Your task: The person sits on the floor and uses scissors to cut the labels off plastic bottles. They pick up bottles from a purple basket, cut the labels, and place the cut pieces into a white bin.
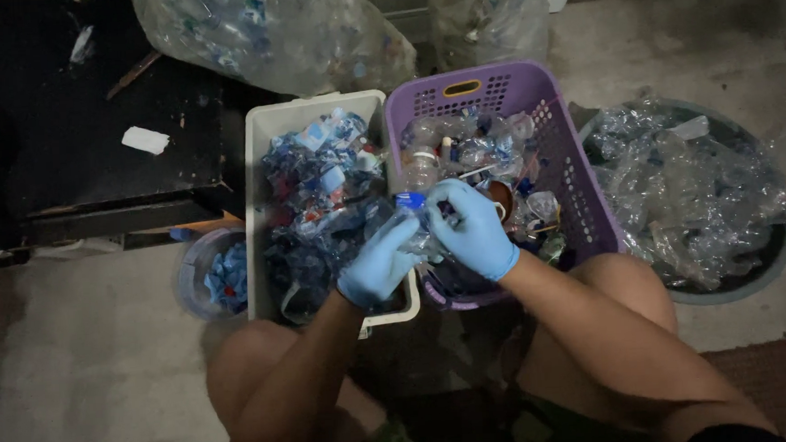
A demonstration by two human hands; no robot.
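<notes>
Both gloved hands meet over the bins: left hand (379, 265) cradles a clear bottle (416, 224) with a blue cap (410, 199), right hand (474, 227) grips its top. The bottle's body is mostly hidden.

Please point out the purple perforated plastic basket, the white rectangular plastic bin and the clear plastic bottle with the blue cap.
purple perforated plastic basket (555, 105), head view, far right rim.
white rectangular plastic bin (254, 210), head view, left wall.
clear plastic bottle with the blue cap (410, 200), head view, cap.
</notes>
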